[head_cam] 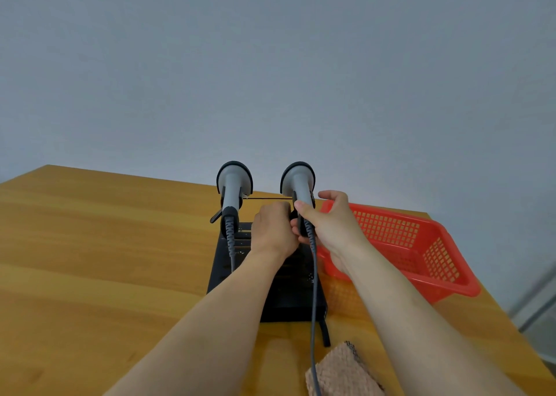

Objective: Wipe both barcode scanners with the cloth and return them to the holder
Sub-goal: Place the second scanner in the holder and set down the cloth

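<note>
Two grey barcode scanners with black heads stand upright in a black holder (294, 299) on the wooden table. The left scanner (232, 191) sits in its cradle untouched, its grey cable trailing down. My right hand (328, 221) grips the handle of the right scanner (298, 185), thumb on its near side. My left hand (272, 230) is closed against the holder part just left of that handle; what its fingers hold is hidden. A beige waffle-weave cloth (340, 371) lies on the table at the bottom edge, under the right scanner's cable (313, 320).
A red plastic mesh basket (427, 251) stands directly right of the holder, under my right forearm. The wooden table (90, 260) stretches out to the left. A plain grey wall rises behind the table's far edge.
</note>
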